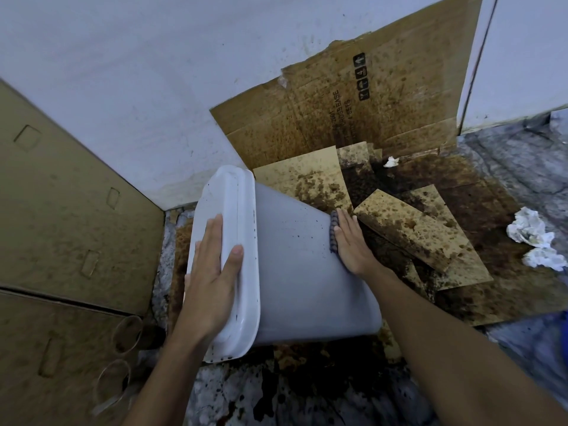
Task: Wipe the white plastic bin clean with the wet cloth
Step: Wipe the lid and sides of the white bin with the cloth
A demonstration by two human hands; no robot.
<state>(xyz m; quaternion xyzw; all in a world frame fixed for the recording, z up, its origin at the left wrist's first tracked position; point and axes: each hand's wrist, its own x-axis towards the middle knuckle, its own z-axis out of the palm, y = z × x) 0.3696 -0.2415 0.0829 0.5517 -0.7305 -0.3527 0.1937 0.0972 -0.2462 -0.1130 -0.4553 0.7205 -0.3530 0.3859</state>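
Cardboard box (61,210): left of the left fingers, apart from them; brown, speckled with stains.
Clear containers (127,333): two round-rimmed clear items below and left of the left wrist, against the box; exact kind cannot be told.
Left hand (212,272): lies flat on the bin's upturned base, fingers straight and together and pointing away from the camera, thumb spread to the right across the base rim. Nothing is gripped.
White plastic bin (295,272): tipped on its side between the two hands, base under the left fingers, grey-white side wall facing up, with dark specks along the base rim and wall.
Wet cloth (334,232): dark ribbed strip at the bin's far right edge, directly under the right fingertips, only its edge showing.
Right hand (353,244): fingers straight, pressing the cloth against the bin's side wall, palm down, not curled round it.
Stained cardboard sheets (415,229): on the floor just right of the right fingers, heavily blotched brown.
Crumpled paper (528,229): white wads well to the right of the right fingers, on the stained floor.
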